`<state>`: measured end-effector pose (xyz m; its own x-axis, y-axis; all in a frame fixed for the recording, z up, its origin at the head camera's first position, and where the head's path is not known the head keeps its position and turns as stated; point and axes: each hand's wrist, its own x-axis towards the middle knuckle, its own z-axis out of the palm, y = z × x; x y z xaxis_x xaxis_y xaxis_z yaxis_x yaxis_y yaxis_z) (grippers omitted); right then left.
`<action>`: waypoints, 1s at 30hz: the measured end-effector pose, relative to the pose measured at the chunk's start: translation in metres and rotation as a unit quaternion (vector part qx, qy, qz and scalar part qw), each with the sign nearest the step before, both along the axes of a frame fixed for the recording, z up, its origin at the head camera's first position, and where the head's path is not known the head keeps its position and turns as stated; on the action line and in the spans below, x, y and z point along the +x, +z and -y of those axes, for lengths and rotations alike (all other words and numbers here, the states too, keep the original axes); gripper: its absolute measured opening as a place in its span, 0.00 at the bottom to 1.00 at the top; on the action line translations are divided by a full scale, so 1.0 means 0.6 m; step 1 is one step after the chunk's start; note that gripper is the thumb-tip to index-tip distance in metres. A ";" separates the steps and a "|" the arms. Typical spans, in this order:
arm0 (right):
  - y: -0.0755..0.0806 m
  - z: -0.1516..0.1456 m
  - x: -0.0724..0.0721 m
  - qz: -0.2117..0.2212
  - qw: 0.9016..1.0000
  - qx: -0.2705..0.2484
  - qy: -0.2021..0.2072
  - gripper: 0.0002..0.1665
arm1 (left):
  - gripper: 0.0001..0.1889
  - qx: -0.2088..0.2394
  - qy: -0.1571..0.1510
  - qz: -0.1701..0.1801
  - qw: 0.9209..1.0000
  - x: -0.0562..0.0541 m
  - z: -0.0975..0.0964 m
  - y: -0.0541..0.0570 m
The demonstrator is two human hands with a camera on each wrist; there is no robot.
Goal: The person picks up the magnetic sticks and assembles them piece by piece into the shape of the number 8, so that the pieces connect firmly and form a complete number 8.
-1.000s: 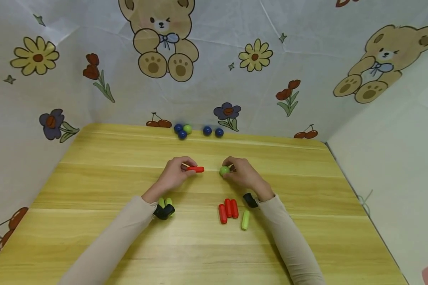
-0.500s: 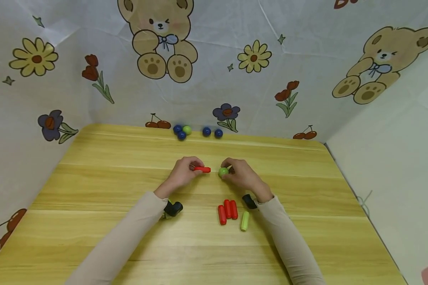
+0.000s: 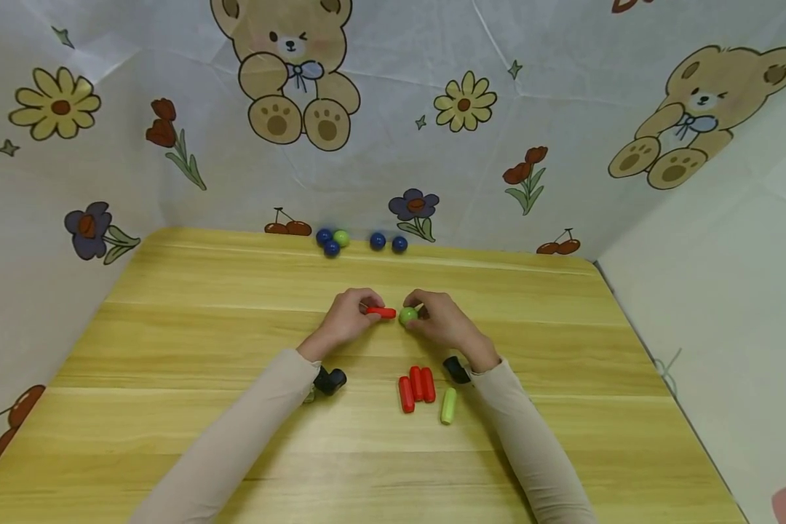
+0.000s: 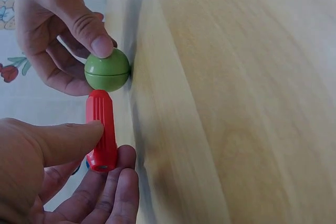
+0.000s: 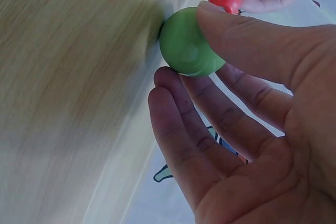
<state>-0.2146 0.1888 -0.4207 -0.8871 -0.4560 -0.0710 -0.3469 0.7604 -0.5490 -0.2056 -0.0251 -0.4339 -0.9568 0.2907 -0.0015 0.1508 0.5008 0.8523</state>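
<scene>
Between thumb and fingers my left hand (image 3: 348,318) pinches a red ridged plastic rod (image 4: 101,129), one end pointing at the other hand. My right hand (image 3: 442,320) holds a green ball (image 4: 107,70) with a seam line around it, thumb on one side and fingers on the other. In the left wrist view the rod's tip is right at the ball's lower side. Both hands are close over the middle of the wooden table (image 3: 203,291). The right wrist view shows the green ball large, with the red rod just beyond the thumb.
Several red rods (image 3: 417,384) and a light green rod (image 3: 448,406) lie nearer the person. More green pieces (image 3: 310,397) are mostly hidden under the left wrist. Along the back edge sit blue balls (image 3: 378,241) and another green ball (image 3: 341,238), before a bear-printed cloth (image 3: 471,167).
My left hand has moved right with the red rod, bringing its tip up to the green ball. The right hand has hardly moved and keeps hold of the ball.
</scene>
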 end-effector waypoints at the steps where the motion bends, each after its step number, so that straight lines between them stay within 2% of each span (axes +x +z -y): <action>1: 0.000 0.000 0.000 -0.001 1.000 0.000 0.000 0.17 | 0.07 0.000 -0.002 -0.001 1.000 -0.001 -0.001 0.001; 15: 0.002 0.005 -0.002 0.001 1.000 -0.004 0.006 0.16 | 0.07 0.003 -0.001 0.017 1.000 -0.006 -0.006 -0.003; 24: 0.000 0.003 -0.001 -0.021 0.999 0.003 0.040 0.17 | 0.07 0.004 0.003 0.034 0.999 -0.003 -0.009 -0.002; 30: -0.003 0.003 -0.002 -0.024 0.999 0.010 0.029 0.15 | 0.08 0.006 -0.013 0.029 0.999 -0.005 -0.005 -0.001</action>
<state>-0.2159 0.1867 -0.4223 -0.8615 -0.5063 -0.0386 -0.4169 0.7486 -0.5156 -0.2084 -0.0224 -0.4348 -0.9474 0.3154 -0.0540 0.1131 0.4880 0.8655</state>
